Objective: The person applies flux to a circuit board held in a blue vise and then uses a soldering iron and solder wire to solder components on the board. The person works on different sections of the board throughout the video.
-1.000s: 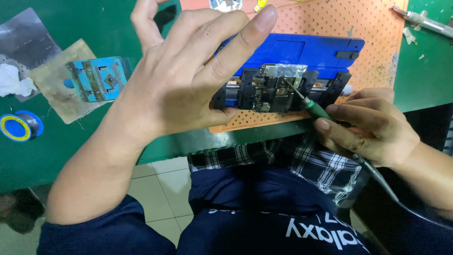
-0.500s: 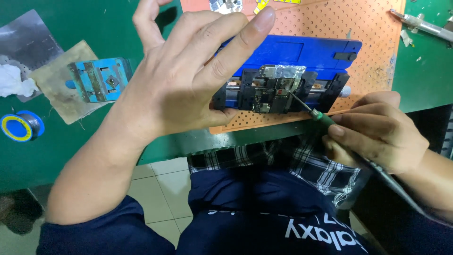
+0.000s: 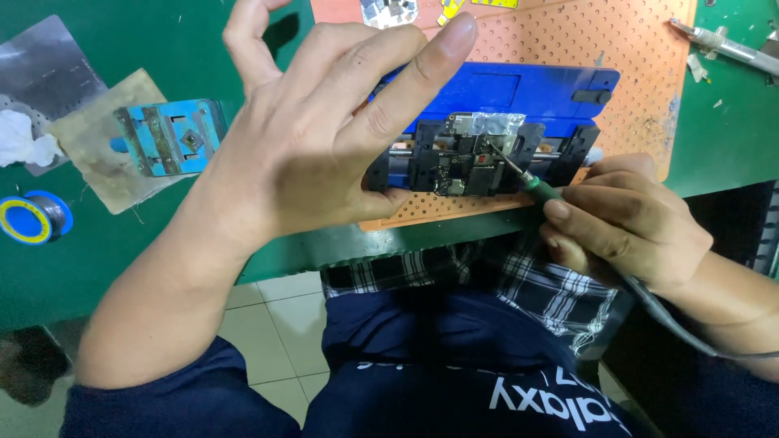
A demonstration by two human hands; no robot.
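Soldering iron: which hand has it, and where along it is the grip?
The right hand grips the soldering iron by its green handle, just behind the metal tip, which is at the circuit board. The left hand holds nothing.

Single head view, looking steeply down, close over bench edge (image 3: 324, 251) and lap.

Brightness: even, bright light over the tabletop (image 3: 146, 49).
Source: seems overhead; cannot tell the exact spot.
Shadows: soft shadow of the left hand (image 3: 324, 138) on the green surface near the thumb; dark under the tabletop edge at lower right.
Glare: slight sheen on the metal stencil sheet (image 3: 40, 65).
Focus: centre sharp; left hand close to the lens, slightly soft.
Distortion: mild wide-angle stretch at the edges.
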